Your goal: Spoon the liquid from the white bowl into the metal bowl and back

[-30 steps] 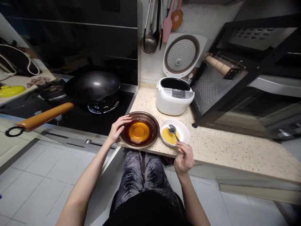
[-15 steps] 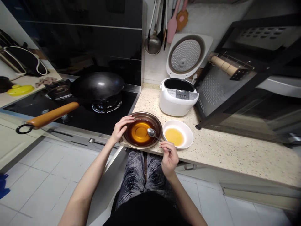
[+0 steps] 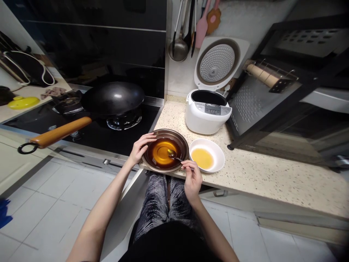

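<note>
A steel bowl (image 3: 165, 133) of clear amber liquid (image 3: 160, 147) stands at the counter's front edge beside the stove. My left hand (image 3: 141, 147) grips its left rim, fingers over the edge and thumb lower down. Between the fingers and thumb of my right hand (image 3: 192, 176) is a metal spoon (image 3: 178, 159). The spoon's head is dipped in the amber liquid, right of the bowl's middle. Close by on the right sits a white bowl (image 3: 219, 157) with a shallow pool of yellow-orange liquid (image 3: 202, 158).
Behind the bowls stands a white rice cooker (image 3: 205, 122) with its lid (image 3: 216, 63) raised. A black wok (image 3: 113, 98) rests on the stove, its wooden handle (image 3: 61, 131) jutting toward the front left. Utensils, among them a ladle (image 3: 178, 50), hang on the wall. A black rack (image 3: 245, 120) is at right.
My right hand has moved left and slightly up. The spoon's head, held over the steel bowl before, has tipped and gone down into the amber liquid. My left hand has stayed on the rim.
</note>
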The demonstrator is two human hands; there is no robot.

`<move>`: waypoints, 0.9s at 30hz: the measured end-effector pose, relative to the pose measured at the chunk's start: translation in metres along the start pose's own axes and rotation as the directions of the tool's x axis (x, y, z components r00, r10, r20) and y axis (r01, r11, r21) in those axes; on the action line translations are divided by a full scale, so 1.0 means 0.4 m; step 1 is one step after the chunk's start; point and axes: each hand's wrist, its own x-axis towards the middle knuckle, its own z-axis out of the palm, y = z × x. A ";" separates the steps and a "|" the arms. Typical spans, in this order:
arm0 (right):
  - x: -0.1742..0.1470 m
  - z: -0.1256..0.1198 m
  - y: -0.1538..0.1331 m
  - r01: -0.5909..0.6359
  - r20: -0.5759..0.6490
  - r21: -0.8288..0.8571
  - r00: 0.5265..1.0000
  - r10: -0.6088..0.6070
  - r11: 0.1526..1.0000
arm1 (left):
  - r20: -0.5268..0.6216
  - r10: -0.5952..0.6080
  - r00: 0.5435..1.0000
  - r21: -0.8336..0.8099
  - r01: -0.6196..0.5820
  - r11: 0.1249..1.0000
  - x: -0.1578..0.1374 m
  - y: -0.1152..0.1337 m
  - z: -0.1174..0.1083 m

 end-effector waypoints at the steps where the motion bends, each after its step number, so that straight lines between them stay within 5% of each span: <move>1: -0.001 0.002 -0.001 -0.020 -0.003 0.013 1.000 0.020 1.000 | 0.001 0.000 1.000 0.001 0.000 1.000 0.000 0.000 0.000; 27: -0.020 0.006 0.011 -0.025 -0.145 0.105 0.989 0.040 0.994 | 0.007 0.014 1.000 0.002 -0.014 1.000 0.000 0.003 -0.002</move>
